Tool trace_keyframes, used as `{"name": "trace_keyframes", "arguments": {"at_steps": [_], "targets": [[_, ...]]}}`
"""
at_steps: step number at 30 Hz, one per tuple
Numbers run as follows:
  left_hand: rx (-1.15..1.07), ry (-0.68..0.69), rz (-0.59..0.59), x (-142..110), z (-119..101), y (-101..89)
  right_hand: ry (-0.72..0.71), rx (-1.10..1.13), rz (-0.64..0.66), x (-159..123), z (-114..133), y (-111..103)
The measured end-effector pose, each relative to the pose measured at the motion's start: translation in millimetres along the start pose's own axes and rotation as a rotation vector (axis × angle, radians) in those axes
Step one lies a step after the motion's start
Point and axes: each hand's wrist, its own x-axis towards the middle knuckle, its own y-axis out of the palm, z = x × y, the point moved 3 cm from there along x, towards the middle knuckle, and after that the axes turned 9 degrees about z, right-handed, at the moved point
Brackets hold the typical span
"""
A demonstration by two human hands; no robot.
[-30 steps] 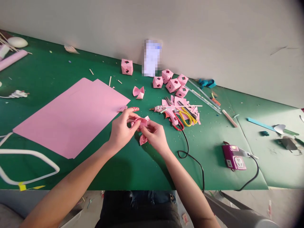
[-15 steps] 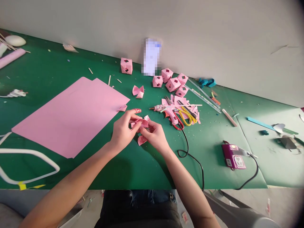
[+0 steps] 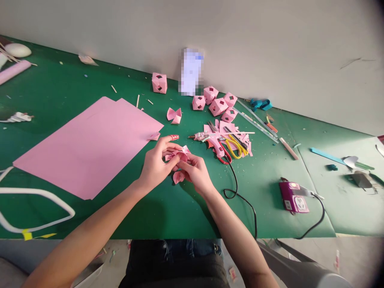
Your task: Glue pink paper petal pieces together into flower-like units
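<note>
Between my hands is a folded pink paper piece [image 3: 182, 155], partly covered by the fingers. My left hand [image 3: 157, 162] pinches it from the left, with a red-and-white wrap on one raised finger. From the right, my right hand [image 3: 196, 170] grips it with thumb and fingers closed. Just below them another curved pink paper part [image 3: 178, 177] shows; whether it joins the held piece I cannot tell. Beyond the hands a small folded paper unit [image 3: 174, 115] lies on the green table. Farther back stand a pink paper cube [image 3: 159, 83] and a cluster of several finished-looking paper shapes [image 3: 218, 107].
Large pink sheets [image 3: 87, 148] lie on the left. Right of the hands, a pink glue gun [image 3: 214, 142] and yellow-handled scissors [image 3: 237, 148] rest on paper scraps. Its black cord [image 3: 240, 197] runs to the front edge. A purple power socket [image 3: 294, 197] sits at the right.
My right hand's fingers have closed in slightly and the held paper has turned a little between my hands. The table items stay put, apart from a slight camera shift.
</note>
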Motion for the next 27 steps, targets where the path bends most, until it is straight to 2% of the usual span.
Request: {"name": "trace_keyframes", "arguments": {"at_steps": [4, 10, 12, 14, 16, 20, 24, 27], "targets": [[-0.077, -0.131, -0.016, 0, 3, -0.6, 0.015, 0.006, -0.005, 0, -1, 1], [-0.116, -0.158, -0.086, 1, 3, -6.4, 0.052, -0.155, 0.089, -5, 5, 0], [-0.11, -0.161, -0.102, 2, 5, -9.1, 0.019, -0.247, 0.023, -7, 9, -3], [-0.086, -0.168, -0.088, 3, 6, -10.6, -0.086, -0.31, -0.084, -9, 14, -7], [-0.055, -0.182, -0.037, 3, 5, -10.3, -0.22, -0.368, -0.157, -11, 18, -10], [0.031, -0.178, 0.067, 2, 2, -6.7, -0.412, -0.564, -0.214, -13, 22, -10], [0.078, -0.151, 0.113, 0, 0, -3.8, -0.454, -0.685, -0.289, -13, 22, -10], [0.111, -0.135, 0.091, 0, -2, -4.4, -0.393, -0.615, -0.336, -12, 19, -12]]}}
